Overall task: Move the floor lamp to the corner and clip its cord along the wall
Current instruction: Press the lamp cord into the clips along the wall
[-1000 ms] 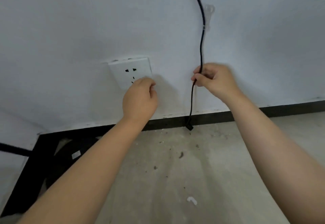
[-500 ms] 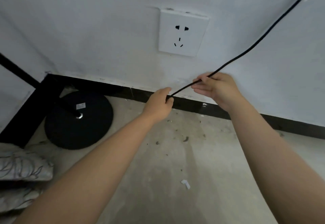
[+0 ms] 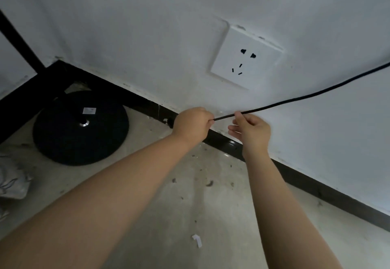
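The floor lamp's round black base (image 3: 81,130) stands on the concrete floor in the corner at left, its black pole (image 3: 19,43) rising up and out of view. A thin black cord (image 3: 306,97) comes down from the upper right along the white wall. My left hand (image 3: 193,124) is closed around the cord's lower stretch just above the black skirting. My right hand (image 3: 251,130) sits right beside it, thumb and forefinger touching the cord, the other fingers loose. A small clear clip seems to sit on the wall between the hands, too faint to be sure.
A white wall socket (image 3: 245,57) is above the hands. Black skirting (image 3: 316,186) runs along the wall's foot. A patterned cushion (image 3: 12,180) lies at the left edge. Dust specks and a white paper scrap (image 3: 197,241) lie on the floor.
The view has swung left and down, bringing the lamp base into sight. My left hand left the socket and took the cord. Both hands drew the cord low toward the skirting.
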Demonstrator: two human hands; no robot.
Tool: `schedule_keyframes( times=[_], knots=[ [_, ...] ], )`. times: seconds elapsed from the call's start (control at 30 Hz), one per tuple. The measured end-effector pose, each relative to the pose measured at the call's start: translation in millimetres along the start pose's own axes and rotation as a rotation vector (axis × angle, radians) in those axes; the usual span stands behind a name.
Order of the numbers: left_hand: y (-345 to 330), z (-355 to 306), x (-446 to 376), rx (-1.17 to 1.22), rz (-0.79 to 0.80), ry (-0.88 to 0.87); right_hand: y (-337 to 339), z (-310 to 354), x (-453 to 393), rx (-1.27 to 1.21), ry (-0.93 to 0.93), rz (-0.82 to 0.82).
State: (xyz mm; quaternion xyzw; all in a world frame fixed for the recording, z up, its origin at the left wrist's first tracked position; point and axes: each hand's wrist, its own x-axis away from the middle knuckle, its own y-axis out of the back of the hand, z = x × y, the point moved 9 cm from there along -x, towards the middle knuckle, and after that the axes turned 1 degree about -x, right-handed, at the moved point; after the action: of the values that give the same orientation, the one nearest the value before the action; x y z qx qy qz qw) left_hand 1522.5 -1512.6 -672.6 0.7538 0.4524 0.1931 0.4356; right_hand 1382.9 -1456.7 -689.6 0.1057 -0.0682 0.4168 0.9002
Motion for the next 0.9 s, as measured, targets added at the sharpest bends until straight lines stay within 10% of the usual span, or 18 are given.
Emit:
schedule_keyframes(
  times=[0.9],
  knots=[
    [-11,10,-6,-0.069,-0.216,0.090,10,1,-5,0.353,0.205,-0.193]
  ],
)
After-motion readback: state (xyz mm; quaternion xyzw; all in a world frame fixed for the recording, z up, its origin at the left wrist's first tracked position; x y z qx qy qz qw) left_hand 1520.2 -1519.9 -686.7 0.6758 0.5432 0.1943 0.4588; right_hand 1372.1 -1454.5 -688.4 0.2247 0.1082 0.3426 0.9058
